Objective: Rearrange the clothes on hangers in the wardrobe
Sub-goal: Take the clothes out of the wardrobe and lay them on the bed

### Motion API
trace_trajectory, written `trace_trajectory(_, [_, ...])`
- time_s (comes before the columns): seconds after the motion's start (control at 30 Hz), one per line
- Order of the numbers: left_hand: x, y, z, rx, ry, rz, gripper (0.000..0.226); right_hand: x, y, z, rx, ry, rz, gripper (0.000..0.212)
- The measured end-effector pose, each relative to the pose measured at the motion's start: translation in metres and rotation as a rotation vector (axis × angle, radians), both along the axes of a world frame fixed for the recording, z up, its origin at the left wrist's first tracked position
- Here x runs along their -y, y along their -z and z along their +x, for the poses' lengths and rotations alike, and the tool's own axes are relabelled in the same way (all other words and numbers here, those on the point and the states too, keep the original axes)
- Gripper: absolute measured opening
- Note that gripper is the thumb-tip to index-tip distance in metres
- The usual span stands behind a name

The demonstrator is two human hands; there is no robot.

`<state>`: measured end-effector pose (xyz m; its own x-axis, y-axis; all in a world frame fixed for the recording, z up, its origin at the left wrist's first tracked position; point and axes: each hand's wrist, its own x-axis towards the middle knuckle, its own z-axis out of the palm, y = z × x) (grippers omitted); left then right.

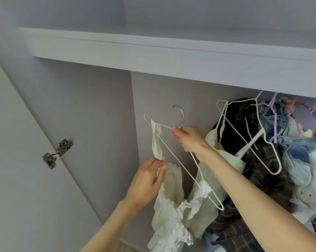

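My right hand (189,139) pinches the white wire hanger (173,160) just under its hook, held off the rail, its long axis slanting down to the right away from my fingers. My left hand (148,180), lower and nearer the strap, pinches the cream lace top (171,211) just beneath where its strap (156,140) loops the hanger's upper-left tip. The strap lies up from those fingertips, so I reckon that's my seating direction.

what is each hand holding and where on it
The right hand grips the white wire hanger at its neck, just below the hook. The left hand pinches the strap of the cream top hanging from it.
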<state>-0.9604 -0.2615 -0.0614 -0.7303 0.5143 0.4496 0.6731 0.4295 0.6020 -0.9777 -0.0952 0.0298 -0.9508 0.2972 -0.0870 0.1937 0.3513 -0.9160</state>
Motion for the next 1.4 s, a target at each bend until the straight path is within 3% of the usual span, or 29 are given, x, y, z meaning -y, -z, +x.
trace_trajectory(0.1, [0.034, -0.001, -0.033, -0.074, -0.198, 0.014, 0.04, 0.003, 0.0, 0.002, -0.06, -0.012, 0.337, 0.038])
trace_trajectory(0.2, [0.064, -0.012, -0.059, -0.203, -0.37, -0.084, 0.04, 0.01, -0.001, 0.007, -0.098, -0.012, 0.399, 0.041])
trace_trajectory(0.33, [0.094, -0.03, -0.068, -0.383, -0.412, -0.243, 0.032, 0.029, -0.014, 0.009, -0.21, -0.072, 0.399, 0.041])
trace_trajectory(0.5, [0.126, -0.043, -0.054, -0.199, -0.347, -0.105, 0.041, 0.053, -0.025, 0.002, -0.302, -0.151, 0.404, 0.041])
trace_trajectory(0.63, [0.152, -0.047, -0.042, -0.14, -0.485, 0.097, 0.043, 0.079, -0.025, -0.003, -0.374, -0.297, 0.271, 0.037])
trace_trajectory(0.77, [0.18, -0.044, -0.016, -0.139, -0.67, 0.103, 0.044, 0.087, -0.006, -0.013, -0.517, -0.391, 0.355, 0.02])
trace_trajectory(0.83, [0.197, -0.043, 0.001, -0.103, -0.744, 0.127, 0.038, 0.078, 0.01, -0.019, -0.613, -0.351, 0.543, 0.032])
trace_trajectory(0.9, [0.213, -0.043, 0.019, -0.049, -0.843, 0.145, 0.028, 0.07, 0.026, -0.027, -0.636, -0.357, 0.606, 0.04])
trace_trajectory(1.0, [0.229, -0.039, 0.051, 0.016, -0.973, 0.152, 0.019, 0.076, 0.045, -0.031, -0.586, -0.423, 0.553, 0.04])
trace_trajectory(1.1, [0.243, -0.028, 0.09, 0.039, -1.102, 0.106, 0.018, 0.109, 0.062, -0.029, -0.682, -0.465, 0.551, 0.044])
trace_trajectory(1.4, [0.289, 0.001, 0.244, -0.112, -1.495, -0.008, 0.017, 0.238, 0.075, 0.022, -0.896, -0.672, 0.327, 0.037])
